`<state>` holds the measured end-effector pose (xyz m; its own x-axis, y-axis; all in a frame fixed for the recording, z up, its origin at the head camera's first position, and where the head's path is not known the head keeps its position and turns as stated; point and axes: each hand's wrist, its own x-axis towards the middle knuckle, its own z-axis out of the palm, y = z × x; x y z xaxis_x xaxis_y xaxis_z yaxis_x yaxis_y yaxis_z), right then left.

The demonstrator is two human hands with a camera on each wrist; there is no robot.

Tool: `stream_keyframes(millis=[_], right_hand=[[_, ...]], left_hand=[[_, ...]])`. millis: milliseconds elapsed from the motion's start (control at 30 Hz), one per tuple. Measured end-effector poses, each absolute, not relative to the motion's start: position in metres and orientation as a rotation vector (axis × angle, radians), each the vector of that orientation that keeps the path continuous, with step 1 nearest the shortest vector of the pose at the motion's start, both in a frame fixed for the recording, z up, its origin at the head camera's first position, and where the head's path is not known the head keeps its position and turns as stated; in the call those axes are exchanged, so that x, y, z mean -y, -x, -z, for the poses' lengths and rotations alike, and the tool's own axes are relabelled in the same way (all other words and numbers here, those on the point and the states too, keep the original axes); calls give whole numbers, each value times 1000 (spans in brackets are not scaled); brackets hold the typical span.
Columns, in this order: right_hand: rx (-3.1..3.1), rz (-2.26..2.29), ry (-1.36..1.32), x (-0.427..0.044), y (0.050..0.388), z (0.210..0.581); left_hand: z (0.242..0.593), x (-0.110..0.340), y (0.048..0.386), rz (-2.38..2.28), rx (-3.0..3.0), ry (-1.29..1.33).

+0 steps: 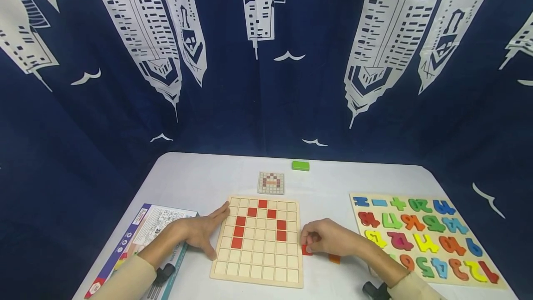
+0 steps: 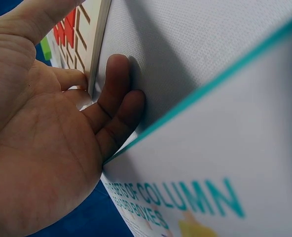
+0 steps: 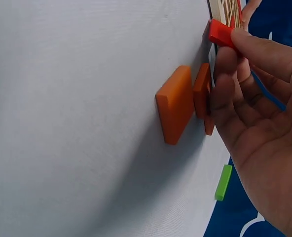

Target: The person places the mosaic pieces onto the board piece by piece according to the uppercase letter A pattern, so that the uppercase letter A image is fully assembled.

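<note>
A wooden grid board (image 1: 258, 272) lies mid-table, with several red square tiles (image 1: 238, 231) set in its cells in an arch shape. My left hand (image 1: 201, 233) rests against the board's left edge, thumb and fingers spread. Beside the right edge, my right hand (image 1: 331, 237) pinches a red tile (image 3: 221, 32) between thumb and fingertip. Orange tiles (image 3: 174, 106) lie on the table near that hand, partly covered by it in the head view. Beyond the board's far edge is a small pattern card (image 1: 271, 183) showing a gridded arch design with a crossbar.
A green block (image 1: 300, 165) sits near the table's back edge. On the right lies a puzzle board (image 1: 362, 233) of colourful numbers and signs. A printed box (image 1: 141, 226) lies under the left forearm. Dark blue patterned cloth (image 1: 258, 105) hangs behind the white table (image 1: 208, 170).
</note>
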<state>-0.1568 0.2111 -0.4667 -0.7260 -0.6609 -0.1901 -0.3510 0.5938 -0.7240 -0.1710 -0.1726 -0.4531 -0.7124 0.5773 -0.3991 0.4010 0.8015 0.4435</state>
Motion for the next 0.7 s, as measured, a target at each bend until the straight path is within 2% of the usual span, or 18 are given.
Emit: stream_keyframes(millis=[700], right_hand=[[-2280, 1066, 843, -205, 159, 466]], left_hand=[[452, 171, 171, -440, -2470, -718]])
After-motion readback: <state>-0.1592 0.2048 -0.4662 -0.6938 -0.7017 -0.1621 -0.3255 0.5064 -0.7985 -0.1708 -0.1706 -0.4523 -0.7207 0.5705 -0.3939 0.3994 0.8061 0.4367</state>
